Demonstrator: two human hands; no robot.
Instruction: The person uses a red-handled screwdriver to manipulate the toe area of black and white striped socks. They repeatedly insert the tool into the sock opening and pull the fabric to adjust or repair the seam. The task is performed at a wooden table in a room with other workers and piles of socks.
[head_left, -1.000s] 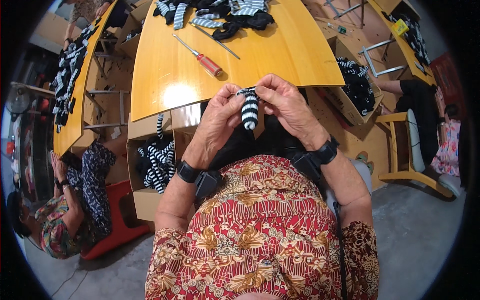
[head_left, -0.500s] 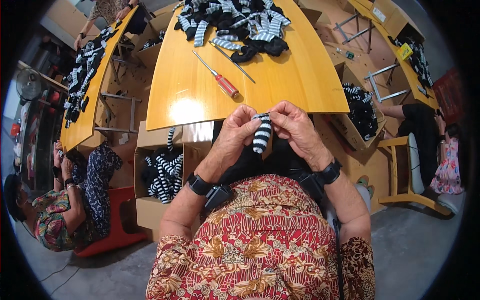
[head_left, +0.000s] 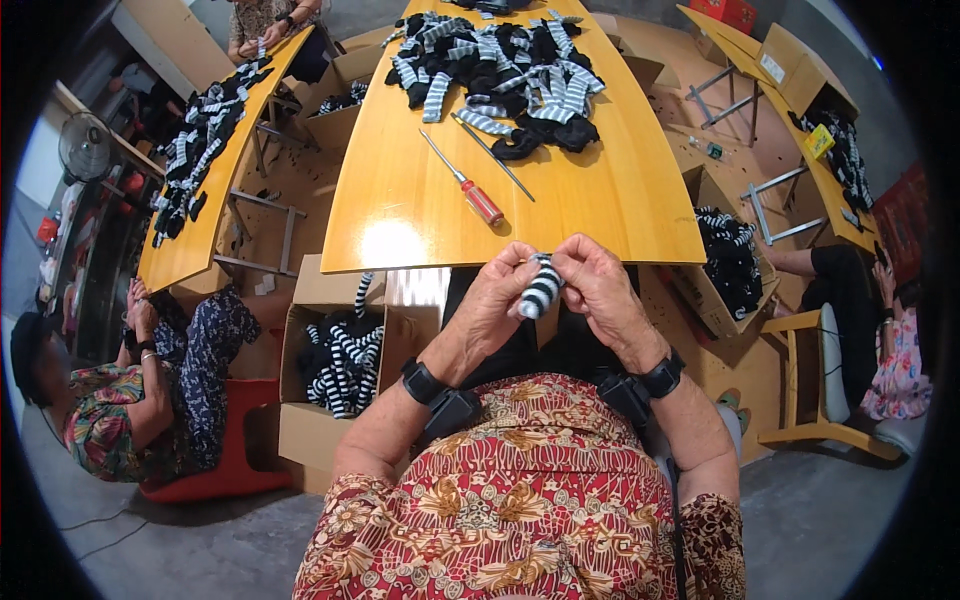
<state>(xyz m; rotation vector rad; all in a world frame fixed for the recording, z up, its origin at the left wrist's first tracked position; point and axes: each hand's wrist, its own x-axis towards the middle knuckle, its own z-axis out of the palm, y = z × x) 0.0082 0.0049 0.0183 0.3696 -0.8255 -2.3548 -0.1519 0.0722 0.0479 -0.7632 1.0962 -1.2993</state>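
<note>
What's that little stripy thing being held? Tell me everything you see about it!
The small striped piece looks like a soft knitted tube, banded in black and white, with a rounded, pale tip. It slants slightly, its tip pointing toward the wearer, near the close edge of the yellow table. The left hand and right hand pinch its far end, which fingers partly hide.

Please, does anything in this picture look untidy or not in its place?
Slightly. A small green-and-clear item lies on the floor right of the main table, like litter. One striped piece strays above the heap in the left cardboard box. The striped tube between the left hand and right hand shows no visible damage.
</note>
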